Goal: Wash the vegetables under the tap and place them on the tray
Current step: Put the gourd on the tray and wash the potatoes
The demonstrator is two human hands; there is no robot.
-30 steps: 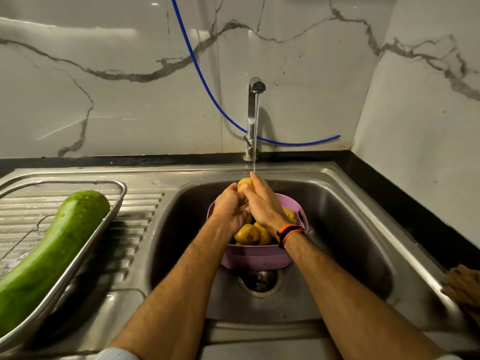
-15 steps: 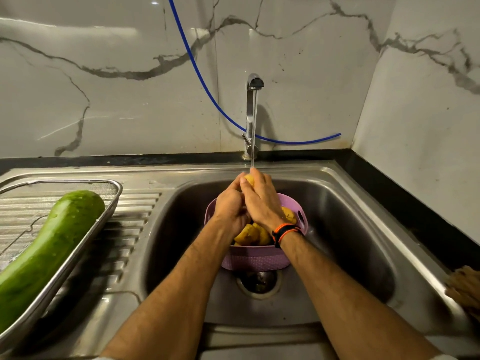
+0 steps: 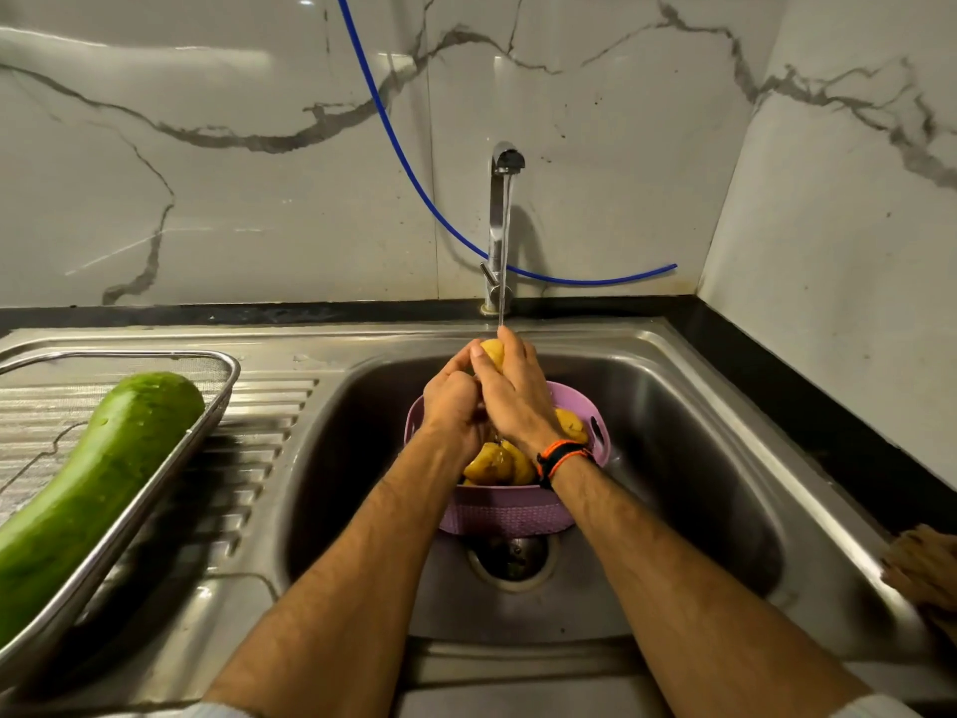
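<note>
Both hands have risen slightly toward the thin water stream [image 3: 501, 282]; left hand [image 3: 451, 409] and right hand [image 3: 512, 396] clasp one yellow potato [image 3: 491, 349] above the lilac plastic basket [image 3: 510, 510] in the steel sink [image 3: 699, 406].

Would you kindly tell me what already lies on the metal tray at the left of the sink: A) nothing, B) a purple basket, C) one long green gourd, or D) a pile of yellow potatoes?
C: one long green gourd lies alone in the metal tray, while the yellow vegetables sit in the purple basket in the sink.
</note>
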